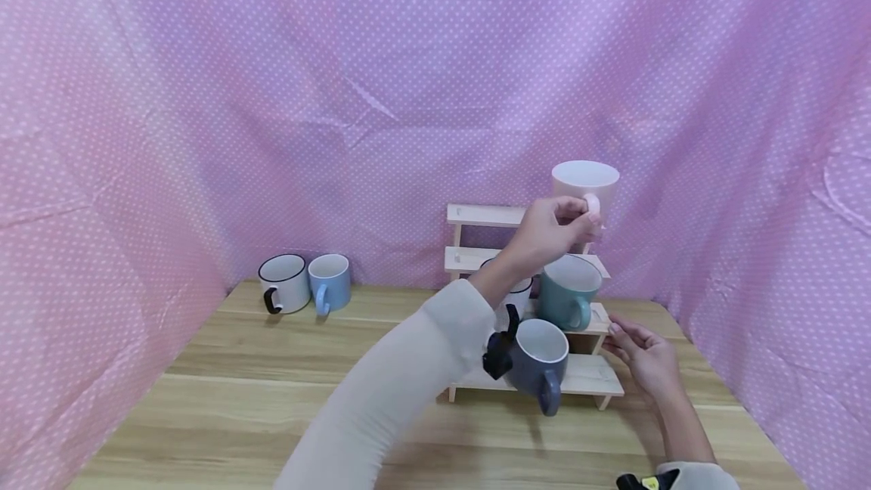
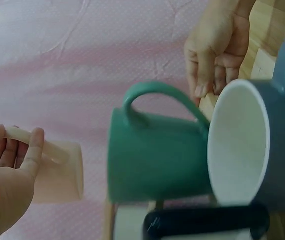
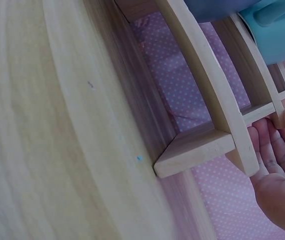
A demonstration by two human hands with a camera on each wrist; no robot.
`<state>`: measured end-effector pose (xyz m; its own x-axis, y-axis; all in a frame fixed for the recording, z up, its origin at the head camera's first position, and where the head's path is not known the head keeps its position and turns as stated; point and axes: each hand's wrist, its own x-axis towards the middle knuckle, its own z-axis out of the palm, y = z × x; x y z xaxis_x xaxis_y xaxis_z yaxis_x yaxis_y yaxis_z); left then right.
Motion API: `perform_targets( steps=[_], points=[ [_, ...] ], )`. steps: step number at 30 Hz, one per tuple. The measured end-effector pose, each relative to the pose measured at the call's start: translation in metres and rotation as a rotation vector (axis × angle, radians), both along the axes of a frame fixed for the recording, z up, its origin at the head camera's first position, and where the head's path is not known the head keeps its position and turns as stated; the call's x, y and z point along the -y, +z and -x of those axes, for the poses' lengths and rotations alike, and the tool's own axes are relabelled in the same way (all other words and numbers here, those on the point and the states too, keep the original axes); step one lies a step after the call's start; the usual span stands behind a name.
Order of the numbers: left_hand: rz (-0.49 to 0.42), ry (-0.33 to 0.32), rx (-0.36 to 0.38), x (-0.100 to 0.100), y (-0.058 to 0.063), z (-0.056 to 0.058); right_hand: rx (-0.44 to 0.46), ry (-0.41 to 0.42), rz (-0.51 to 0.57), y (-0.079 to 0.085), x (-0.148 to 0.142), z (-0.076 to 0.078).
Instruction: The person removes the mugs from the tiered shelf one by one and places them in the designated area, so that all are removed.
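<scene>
My left hand [image 1: 553, 231] pinches the handle of a pale pink mug [image 1: 571, 189], held upright near the right end of the wooden tiered shelf's [image 1: 479, 215] top step. In the left wrist view the same pink mug [image 2: 65, 177] hangs from thumb and fingers. With thumb and curled fingers my right hand [image 1: 648, 363] grips the right end of the shelf's second-lowest step. That step carries a teal mug [image 1: 561, 301] and a white, dark-rimmed mug [image 1: 520, 299], partly hidden by my left arm. A dark grey mug [image 1: 531, 369] sits on the lowest step.
On the wooden table's [image 1: 272, 414] far left stand a white mug with a black rim and handle [image 1: 289, 289] and a light blue mug [image 1: 333, 286], side by side. Pink dotted cloth [image 1: 374, 134] hangs behind and on both sides.
</scene>
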<state>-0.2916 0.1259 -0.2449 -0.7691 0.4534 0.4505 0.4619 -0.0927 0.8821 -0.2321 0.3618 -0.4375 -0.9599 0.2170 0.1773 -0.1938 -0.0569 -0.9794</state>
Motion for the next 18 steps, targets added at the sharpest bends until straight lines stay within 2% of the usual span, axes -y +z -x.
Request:
perform_targets(
  steps=[4, 9, 18],
  points=[
    [0.016, 0.005, -0.022, 0.021, 0.003, 0.001, -0.003, 0.006, 0.007, 0.0, 0.0, 0.001],
    [-0.007, -0.018, -0.038, 0.045, 0.003, 0.004, 0.001, 0.001, 0.013, -0.001, 0.0, 0.0],
    [0.005, 0.065, 0.006, 0.089, 0.001, 0.011, -0.015, 0.006, 0.038, -0.002, -0.001, 0.001]
  ],
)
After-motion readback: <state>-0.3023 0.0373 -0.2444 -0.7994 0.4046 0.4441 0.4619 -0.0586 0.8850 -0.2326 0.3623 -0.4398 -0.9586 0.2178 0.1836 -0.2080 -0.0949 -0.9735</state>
